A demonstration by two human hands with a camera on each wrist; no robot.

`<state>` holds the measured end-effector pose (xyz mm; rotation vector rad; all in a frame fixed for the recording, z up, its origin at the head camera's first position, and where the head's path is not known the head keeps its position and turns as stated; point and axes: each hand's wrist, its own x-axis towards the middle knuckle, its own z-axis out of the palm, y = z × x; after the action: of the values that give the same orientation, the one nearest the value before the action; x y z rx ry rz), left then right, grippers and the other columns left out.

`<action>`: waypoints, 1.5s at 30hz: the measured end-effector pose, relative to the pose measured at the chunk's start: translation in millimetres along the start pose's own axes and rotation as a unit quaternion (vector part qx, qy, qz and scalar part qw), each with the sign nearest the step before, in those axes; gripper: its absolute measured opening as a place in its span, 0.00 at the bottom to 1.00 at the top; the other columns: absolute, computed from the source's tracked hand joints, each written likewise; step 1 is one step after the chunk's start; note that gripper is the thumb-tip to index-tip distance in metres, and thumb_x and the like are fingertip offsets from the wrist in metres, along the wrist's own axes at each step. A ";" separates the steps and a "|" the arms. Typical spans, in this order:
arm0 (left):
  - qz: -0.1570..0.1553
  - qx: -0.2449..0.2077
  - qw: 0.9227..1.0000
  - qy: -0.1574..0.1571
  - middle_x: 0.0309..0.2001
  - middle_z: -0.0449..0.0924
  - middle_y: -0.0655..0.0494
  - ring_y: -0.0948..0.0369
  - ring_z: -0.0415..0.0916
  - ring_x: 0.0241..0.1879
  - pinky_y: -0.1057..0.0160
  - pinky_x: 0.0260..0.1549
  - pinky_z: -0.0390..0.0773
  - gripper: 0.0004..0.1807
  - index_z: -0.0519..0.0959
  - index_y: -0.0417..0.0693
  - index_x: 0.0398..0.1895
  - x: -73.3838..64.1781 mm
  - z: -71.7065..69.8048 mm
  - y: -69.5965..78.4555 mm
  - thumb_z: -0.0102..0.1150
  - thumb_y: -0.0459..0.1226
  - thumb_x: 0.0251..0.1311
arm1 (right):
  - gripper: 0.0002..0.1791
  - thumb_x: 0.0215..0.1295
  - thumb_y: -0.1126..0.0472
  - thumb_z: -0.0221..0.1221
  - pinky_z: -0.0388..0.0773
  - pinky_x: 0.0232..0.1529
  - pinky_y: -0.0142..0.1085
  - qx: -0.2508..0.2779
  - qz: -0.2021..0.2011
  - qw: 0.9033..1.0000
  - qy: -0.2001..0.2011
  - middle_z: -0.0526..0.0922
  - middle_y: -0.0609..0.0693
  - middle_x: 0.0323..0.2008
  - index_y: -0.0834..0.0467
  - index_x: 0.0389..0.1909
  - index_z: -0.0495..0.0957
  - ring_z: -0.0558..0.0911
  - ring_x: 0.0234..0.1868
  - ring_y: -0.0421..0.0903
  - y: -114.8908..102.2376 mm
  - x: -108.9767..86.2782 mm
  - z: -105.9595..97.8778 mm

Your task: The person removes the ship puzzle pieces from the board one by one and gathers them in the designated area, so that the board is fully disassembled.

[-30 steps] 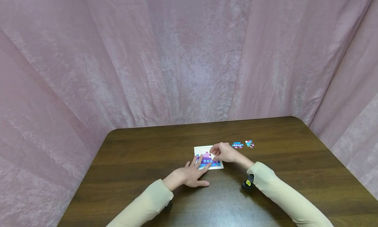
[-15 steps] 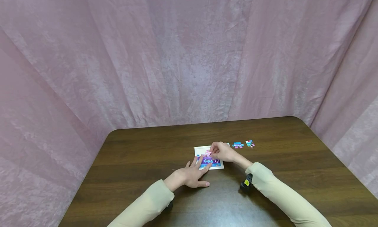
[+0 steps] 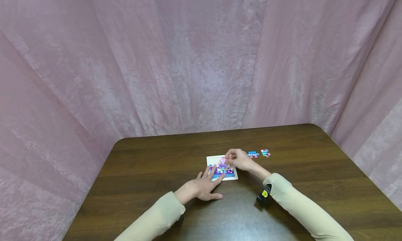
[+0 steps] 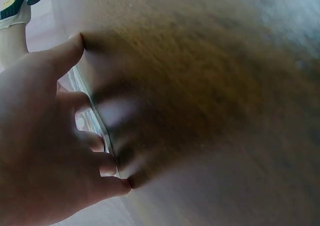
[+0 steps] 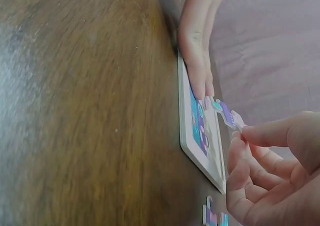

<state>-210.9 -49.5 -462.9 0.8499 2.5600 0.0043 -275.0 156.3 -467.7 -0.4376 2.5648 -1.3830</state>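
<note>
At the lower middle, the left hand (image 3: pixel 205 188) — fingers spread — likely steadies the jigsaw tray (image 3: pixel 215 160). The right hand (image 3: pixel 239 160) pinches a jigsaw piece (image 5: pixel 226 115) edgewise, probably leaving its far side free.

No legible text, brands, numbers, signs

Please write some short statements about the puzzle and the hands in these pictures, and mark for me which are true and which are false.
1. The right hand pinches a puzzle piece. True.
2. The left hand also pinches a piece. False: it lies with fingers spread, partly over the puzzle tray.
3. In the head view, loose pieces lie on the table to the right of the tray. True.
4. The tray is completely filled. False: part of it is bare white.
5. The curtain is pink. True.
</note>
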 end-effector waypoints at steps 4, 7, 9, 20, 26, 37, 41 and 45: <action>-0.003 0.008 1.000 0.003 0.79 0.29 0.47 0.46 0.31 0.78 0.43 0.72 0.51 0.43 0.42 0.67 0.78 -0.5 -0.1 0.7 0.44 0.65 0.64 | 0.06 0.66 0.66 0.58 0.69 0.23 0.31 0.014 0.015 1.000 0.006 0.84 0.58 0.29 0.64 0.40 0.77 0.78 0.26 0.47 3.3 -1.6 -4.9; -0.005 0.014 1.000 0.004 0.79 0.28 0.47 0.46 0.31 0.78 0.43 0.72 0.51 0.43 0.41 0.68 0.78 -0.7 0.1 0.6 0.43 0.65 0.64 | 0.06 0.66 0.66 0.58 0.72 0.25 0.34 0.024 0.010 1.000 0.007 0.83 0.59 0.28 0.66 0.40 0.77 0.79 0.28 0.49 6.4 -2.6 -8.9; -0.006 0.015 1.000 0.003 0.79 0.28 0.48 0.46 0.31 0.78 0.43 0.72 0.51 0.43 0.41 0.68 0.78 -0.9 0.1 0.5 0.43 0.65 0.64 | 0.07 0.65 0.66 0.58 0.73 0.26 0.35 0.030 0.012 0.999 0.009 0.82 0.60 0.27 0.67 0.41 0.77 0.79 0.29 0.49 7.3 -3.7 -11.3; -0.005 0.019 1.000 0.005 0.79 0.28 0.48 0.46 0.31 0.78 0.43 0.72 0.50 0.43 0.40 0.68 0.78 -1.8 0.0 0.1 0.42 0.65 0.64 | 0.08 0.65 0.65 0.59 0.77 0.27 0.36 0.038 0.025 0.999 0.011 0.82 0.60 0.28 0.66 0.41 0.77 0.79 0.28 0.47 13.3 -8.8 -18.3; 0.000 0.022 1.000 0.011 0.79 0.28 0.48 0.46 0.32 0.78 0.43 0.72 0.51 0.43 0.40 0.68 0.78 -1.4 0.2 -0.4 0.41 0.65 0.65 | 0.09 0.66 0.65 0.58 0.77 0.28 0.36 0.047 0.027 0.999 0.007 0.82 0.60 0.29 0.67 0.42 0.76 0.79 0.29 0.48 13.3 -13.7 -21.9; 0.002 0.020 1.000 0.011 0.79 0.27 0.48 0.46 0.32 0.78 0.43 0.72 0.50 0.43 0.39 0.68 0.78 -1.1 3.0 -0.5 0.41 0.65 0.65 | 0.10 0.66 0.64 0.58 0.71 0.25 0.34 0.040 0.035 0.998 0.024 0.81 0.59 0.27 0.67 0.43 0.76 0.78 0.27 0.47 18.0 -22.6 -30.0; 0.000 0.021 1.000 0.011 0.79 0.27 0.49 0.46 0.31 0.78 0.44 0.72 0.50 0.43 0.39 0.69 0.78 -0.5 3.7 -0.7 0.41 0.65 0.65 | 0.10 0.65 0.65 0.58 0.74 0.27 0.35 0.053 0.031 0.998 0.029 0.82 0.58 0.26 0.68 0.43 0.76 0.79 0.27 0.46 22.1 -24.2 -32.7; 0.001 0.017 1.000 0.008 0.79 0.26 0.49 0.46 0.30 0.78 0.43 0.72 0.50 0.43 0.38 0.69 0.78 0.3 4.3 -1.2 0.40 0.66 0.65 | 0.11 0.66 0.65 0.58 0.76 0.29 0.35 0.062 0.033 0.997 0.033 0.82 0.58 0.27 0.69 0.44 0.76 0.79 0.28 0.45 23.8 -26.2 -35.9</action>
<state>-210.0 -50.9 -467.0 0.8691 2.5814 -0.0324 -265.5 205.8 -467.2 -0.2894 2.5016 -1.5467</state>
